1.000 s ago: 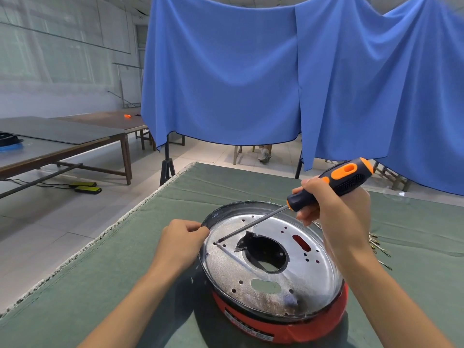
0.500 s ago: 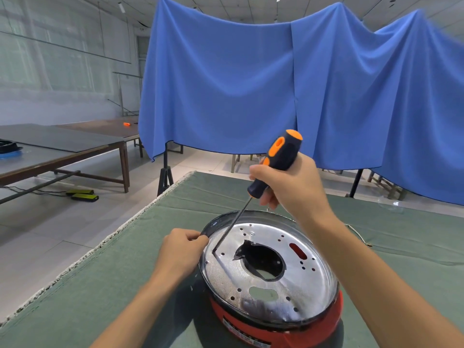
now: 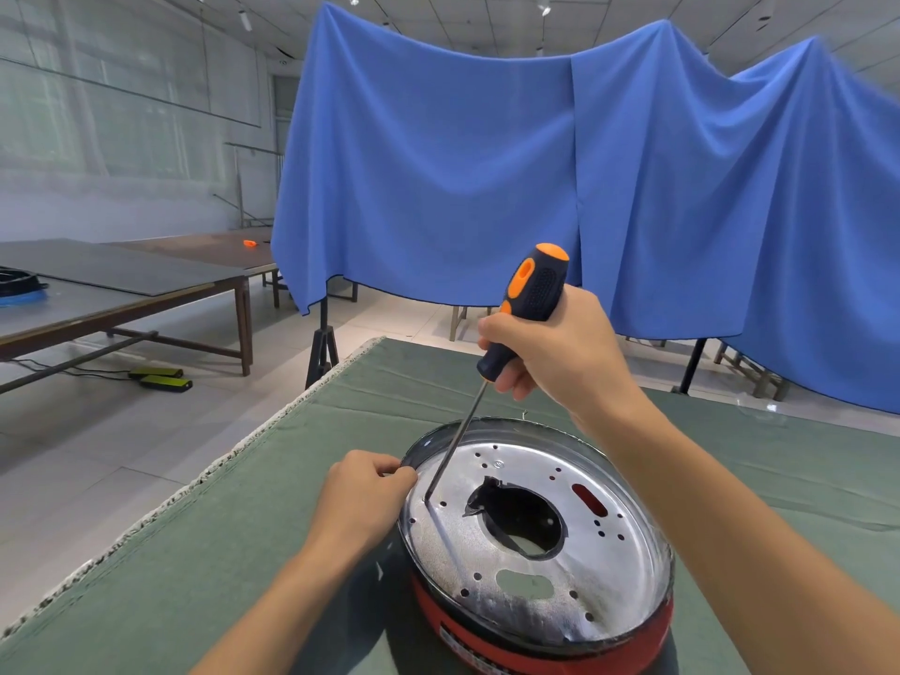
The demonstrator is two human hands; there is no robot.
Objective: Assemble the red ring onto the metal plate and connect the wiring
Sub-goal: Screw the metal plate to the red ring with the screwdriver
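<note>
- Metal plate (image 3: 535,543) sits on top of the red ring (image 3: 545,645), near the front of the green-covered surface (image 3: 243,552); ring shows only as a red band under the plate's front rim.
- Plate has a big dark centre hole, a red slot on the right, a green slot near the front, many small holes.
- Right hand (image 3: 560,353): grip closed round the black/orange handle of the screwdriver (image 3: 528,299), fingers wrapped, handle tilted up and away.
- Screwdriver shaft slants down-left; tip touches the plate's left side, just inside the rim, by a small hole.
- Left hand (image 3: 363,494): fingers curled, thumb + forefinger pinching the plate's left rim; touching it right beside the tip.
- Wiring: can't tell, none clearly seen.
- Edges: surface's left edge runs diagonally, frayed pale fringe, floor (image 3: 121,455) right beyond it. Plate lies well in from that edge; open green cloth to the left, behind and to the right of it.
- Bkgd: blue cloth (image 3: 487,163) hung across on stands, well behind the surface; long tables (image 3: 121,289) far left w/ a small orange item on one; two flat yellow-green things on the floor under them.
</note>
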